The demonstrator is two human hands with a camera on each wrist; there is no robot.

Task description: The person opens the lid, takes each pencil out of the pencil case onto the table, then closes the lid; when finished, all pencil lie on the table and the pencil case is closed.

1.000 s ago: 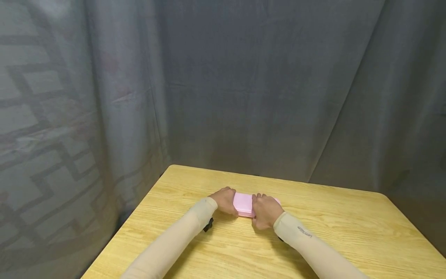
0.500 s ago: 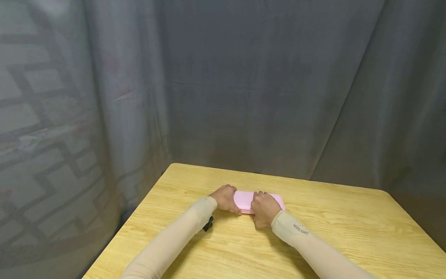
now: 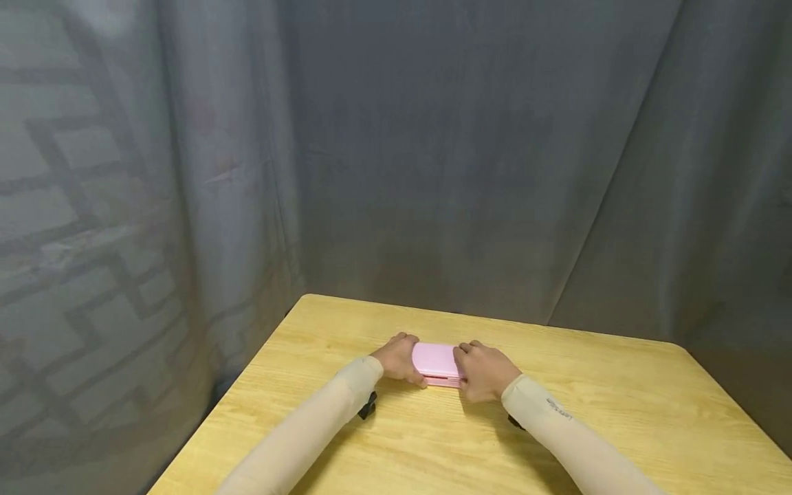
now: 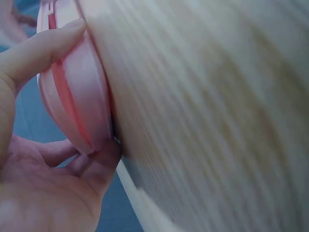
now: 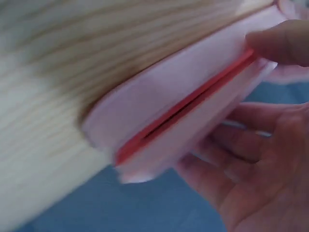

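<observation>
A flat pink case [image 3: 436, 361] lies on the wooden table [image 3: 619, 405], near its middle. My left hand [image 3: 401, 359] grips the case's left end and my right hand [image 3: 486, 372] grips its right end. In the left wrist view the thumb [image 4: 43, 50] lies along the pink case [image 4: 79, 96] and curled fingers [image 4: 91, 162] hook its far edge. The right wrist view shows the case [image 5: 174, 92] with its lid lifted a crack, a red gap along the seam. The thumb [image 5: 282, 43] presses on one half and fingers [image 5: 251, 145] curl behind the other.
Grey curtains [image 3: 433, 158] hang close behind the table and along its left side. The table's left edge [image 3: 216, 419] drops off beside my left forearm. Bare wood spreads to the right of the case and in front of it.
My right hand slid from the middle of the case to its right end, covering that end. The left hand stayed on the left end. The case shifted slightly.
</observation>
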